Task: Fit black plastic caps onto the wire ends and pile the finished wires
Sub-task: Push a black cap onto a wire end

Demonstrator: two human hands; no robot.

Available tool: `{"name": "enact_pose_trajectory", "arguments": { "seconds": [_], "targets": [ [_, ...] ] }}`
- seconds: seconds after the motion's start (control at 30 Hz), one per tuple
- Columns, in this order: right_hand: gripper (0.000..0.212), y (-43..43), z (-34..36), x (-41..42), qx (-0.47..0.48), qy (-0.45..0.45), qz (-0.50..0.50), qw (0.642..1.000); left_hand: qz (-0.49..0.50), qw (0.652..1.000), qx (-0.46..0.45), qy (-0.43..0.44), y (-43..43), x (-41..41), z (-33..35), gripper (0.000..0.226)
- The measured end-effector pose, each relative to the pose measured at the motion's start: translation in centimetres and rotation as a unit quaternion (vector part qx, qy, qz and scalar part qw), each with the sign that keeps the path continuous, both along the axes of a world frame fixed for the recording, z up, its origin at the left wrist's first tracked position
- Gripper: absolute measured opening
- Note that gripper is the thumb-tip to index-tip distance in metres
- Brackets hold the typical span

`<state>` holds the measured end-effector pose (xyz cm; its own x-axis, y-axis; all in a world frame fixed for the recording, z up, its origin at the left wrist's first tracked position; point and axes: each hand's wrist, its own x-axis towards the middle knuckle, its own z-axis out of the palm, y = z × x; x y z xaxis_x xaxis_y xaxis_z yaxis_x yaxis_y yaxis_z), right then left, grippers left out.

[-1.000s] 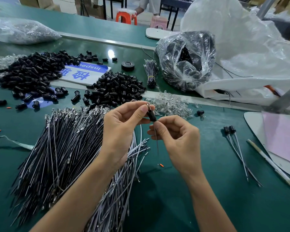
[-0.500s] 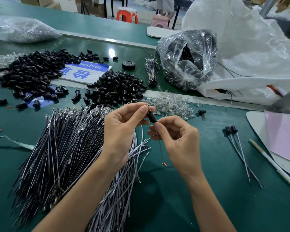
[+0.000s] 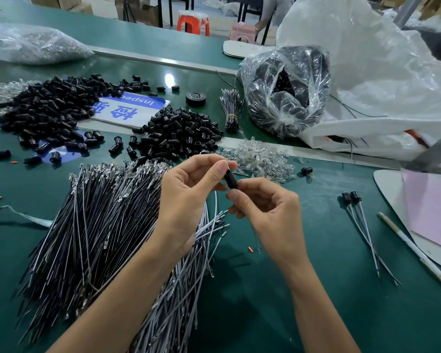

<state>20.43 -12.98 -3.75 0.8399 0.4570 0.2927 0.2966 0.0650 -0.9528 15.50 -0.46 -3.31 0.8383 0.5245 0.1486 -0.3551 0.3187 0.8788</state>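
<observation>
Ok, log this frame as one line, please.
step: capping | left hand: pinches black cap | right hand: pinches wire under cap | finished wires: right of hands | uncapped wires: left pile

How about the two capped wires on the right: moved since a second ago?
No. The two capped wires lie in the same spot on the green mat, just left of the white pen, which has not shifted either.

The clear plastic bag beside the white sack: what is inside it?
Through the open mouth of the clear plastic bag black pieces show, probably caps. The crinkled film covers the rest.
</observation>
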Motion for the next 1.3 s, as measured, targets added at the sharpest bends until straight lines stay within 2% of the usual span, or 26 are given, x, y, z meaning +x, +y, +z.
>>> {"name": "enact_pose_trajectory", "arguments": {
  "seconds": [0.13, 0.27, 0.43, 0.57, 0.73, 0.83, 0.9, 1.03, 1.3],
  "targets": [
    [0.009, -0.1, 0.0, 0.1, -0.002, -0.008, -0.013, 1.0, 0.002, 1.0, 0.016, 0.008, -0.2, -0.1, 0.2, 0.012],
    [0.011, 0.0, -0.2, 0.1, 0.006, -0.015, -0.014, 1.0, 0.011, 0.999, 0.036, 0.002, -0.5, -0.2, 0.2, 0.001],
    [0.004, 0.1, -0.4, -0.1, 0.03, -0.005, -0.014, 0.999, 0.018, 0.999, 0.046, -0.005, -0.6, -0.2, 0.1, 0.008],
    [0.003, 0.3, -0.5, -0.3, 0.041, 0.004, -0.02, 0.999, -0.001, 0.999, 0.037, -0.019, -0.6, -0.3, 0.2, 0.015],
    [0.007, 0.1, -0.1, -0.2, 0.046, -0.008, -0.028, 0.998, -0.022, 0.999, 0.046, -0.019, -0.2, -0.3, 0.1, 0.011],
    [0.013, 0.2, 0.0, -0.3, 0.057, -0.009, -0.034, 0.998, -0.055, 0.996, 0.065, -0.008, -0.7, -0.2, 0.0, 0.022],
    [0.013, 0.2, 0.0, -0.2, 0.059, -0.007, -0.036, 0.998, -0.061, 0.996, 0.058, -0.006, -1.0, -0.1, -0.1, 0.018],
    [0.013, 0.3, -0.2, -0.1, 0.041, -0.011, -0.028, 0.999, -0.04, 0.999, 0.028, -0.011, -1.0, -0.1, -0.1, 0.015],
    [0.016, 0.7, -0.2, -0.4, 0.028, -0.034, -0.04, 0.998, -0.014, 0.997, 0.065, -0.033, -1.3, -0.1, 0.4, 0.017]
  ]
}}
